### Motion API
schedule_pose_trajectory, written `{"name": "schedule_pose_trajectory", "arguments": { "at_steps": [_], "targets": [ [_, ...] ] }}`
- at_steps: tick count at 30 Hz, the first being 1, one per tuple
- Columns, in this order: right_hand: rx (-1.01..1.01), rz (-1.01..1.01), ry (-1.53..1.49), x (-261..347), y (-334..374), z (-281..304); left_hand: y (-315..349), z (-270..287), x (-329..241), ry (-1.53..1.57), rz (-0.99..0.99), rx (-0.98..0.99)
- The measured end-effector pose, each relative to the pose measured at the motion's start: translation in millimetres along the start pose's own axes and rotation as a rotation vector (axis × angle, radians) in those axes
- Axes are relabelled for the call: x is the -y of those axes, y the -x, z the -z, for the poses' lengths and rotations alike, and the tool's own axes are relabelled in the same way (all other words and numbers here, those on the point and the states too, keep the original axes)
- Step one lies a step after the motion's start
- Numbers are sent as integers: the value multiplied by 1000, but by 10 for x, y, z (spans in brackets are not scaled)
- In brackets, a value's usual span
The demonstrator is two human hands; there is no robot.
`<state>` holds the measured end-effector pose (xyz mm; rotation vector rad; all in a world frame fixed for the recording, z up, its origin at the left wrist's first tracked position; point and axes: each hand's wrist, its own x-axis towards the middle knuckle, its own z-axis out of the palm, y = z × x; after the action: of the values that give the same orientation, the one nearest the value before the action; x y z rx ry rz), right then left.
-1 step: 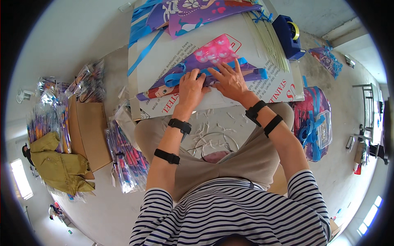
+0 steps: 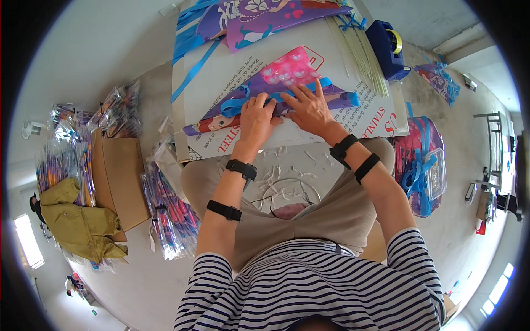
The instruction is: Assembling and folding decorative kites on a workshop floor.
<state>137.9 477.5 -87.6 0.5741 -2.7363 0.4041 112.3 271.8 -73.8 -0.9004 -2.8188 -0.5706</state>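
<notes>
**No visible shift since the earlier frame: both hands remain upon the folded sheet**

The left hand point(image 2: 257, 118) and the right hand point(image 2: 312, 113) lie side by side on a purple printed sheet point(image 2: 270, 77), which is on the near part of the white surface point(image 2: 353, 122), in front of the person. The left fingers are bent over a blue ribbon point(image 2: 234, 105) that runs along the sheet; whether they pinch it or only press it, I cannot tell. The right fingers are spread and rest across the sheet, probably so that the slippery material stays flat while the left hand works (this is my judgement).

The sheet lies near the seated person, perhaps so that both arms reach it with bent elbows. More printed sheets point(image 2: 270, 25) lie at the far side, seemingly kept away from the working place. Thin pale sticks point(image 2: 361, 55) lie together at the right, just beside a dark blue tape dispenser point(image 2: 385, 55); it seems that they are there for easy reach by the right hand. A loose blue strip point(image 2: 196, 71) lies at the left.
</notes>
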Motion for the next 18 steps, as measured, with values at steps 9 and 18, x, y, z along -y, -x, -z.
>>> {"name": "schedule_pose_trajectory", "arguments": {
  "at_steps": [9,18],
  "targets": [
    [82,104,33,-58,-27,43,-41,35,90,11,-109,9],
    [2,132,102,-42,-36,-3,-88,-49,183,-133,-202,-23]
  ]
}}
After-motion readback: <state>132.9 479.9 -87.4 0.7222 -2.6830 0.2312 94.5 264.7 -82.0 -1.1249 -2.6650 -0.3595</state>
